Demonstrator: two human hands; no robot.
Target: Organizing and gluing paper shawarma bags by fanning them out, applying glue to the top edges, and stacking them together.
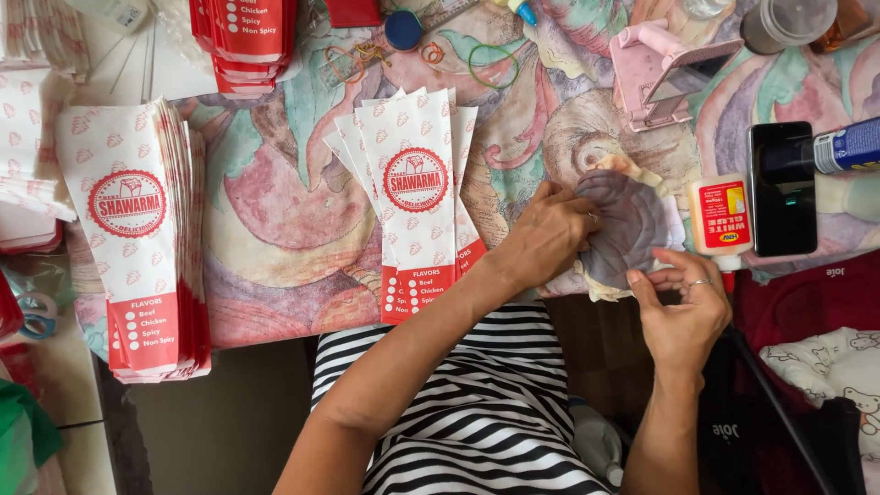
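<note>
Both hands work at a grey-purple crumpled cloth (pixel 628 225) lying on the tabletop (pixel 284 229), which is covered in a patterned floral sheet. Landmark: the cloth.

Left hand (pixel 548 234) rests palm-down on the cloth's left edge, fingers (pixel 573 209) curled together and pressing into the fabric; a ring shows on one finger. Right hand (pixel 683 316) sits at the cloth's lower right edge, thumb and forefinger pinched on the hem, the rest of the fingers loosely bent; a ring here too.

Just right of the cloth, touching or nearly so: a small white glue bottle (pixel 722 218) with a red label, lying flat. Further right of it, a dark phone (pixel 781 188), face up, with a blue-and-white tube (pixel 848 147) across its top corner.

Left of the cloth, close to the left wrist: a fanned sheaf of white-and-red paper sleeves (pixel 417 197). Well left of that, a thick stack of the same sleeves (pixel 137 238).

Above the cloth: a pink stand (pixel 660 69), a green rubber band (pixel 493 66), and a blue lid (pixel 402 29).

Below the cloth: a striped black-and-white garment (pixel 486 412) on the person's lap.
</note>
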